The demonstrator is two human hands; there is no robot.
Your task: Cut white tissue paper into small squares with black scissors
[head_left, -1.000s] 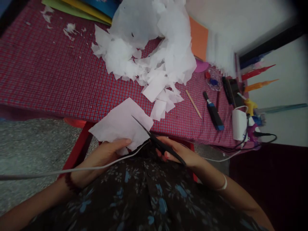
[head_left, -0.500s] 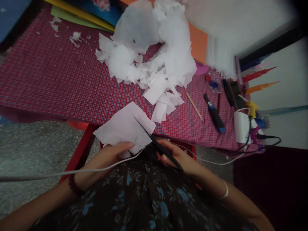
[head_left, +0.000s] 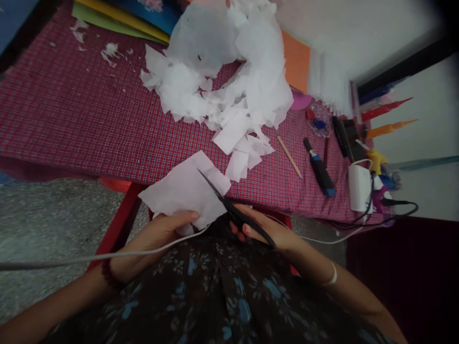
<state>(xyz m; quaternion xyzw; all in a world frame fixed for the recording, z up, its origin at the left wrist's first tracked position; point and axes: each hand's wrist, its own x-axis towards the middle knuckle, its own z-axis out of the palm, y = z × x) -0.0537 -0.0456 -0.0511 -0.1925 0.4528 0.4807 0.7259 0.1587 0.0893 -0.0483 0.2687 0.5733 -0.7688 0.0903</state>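
My left hand [head_left: 175, 224] pinches the lower edge of a thin white sheet of paper [head_left: 182, 188], thumb on top and the fingers hidden beneath. In my right hand [head_left: 260, 227] is a pair of black scissors [head_left: 229, 206], the fingers in its handles. Its blades lie across the right part of the sheet, pointing up and left. Beyond the sheet, on the checked cloth, small cut white pieces [head_left: 234, 136] lie at the front of a large heap of crumpled white paper [head_left: 179, 91].
The table wears a red checked cloth [head_left: 89, 114]. To the right lie a wooden stick [head_left: 289, 156], a dark-handled tool [head_left: 321, 172] and a white box with cables [head_left: 359, 188]. Coloured sheets [head_left: 122, 24] are stacked at the back left. A white cable [head_left: 107, 255] crosses over my left forearm.
The scissors' blades have spread slightly and their tip has shifted a little up and left over the paper. My left hand keeps its hold on the sheet.
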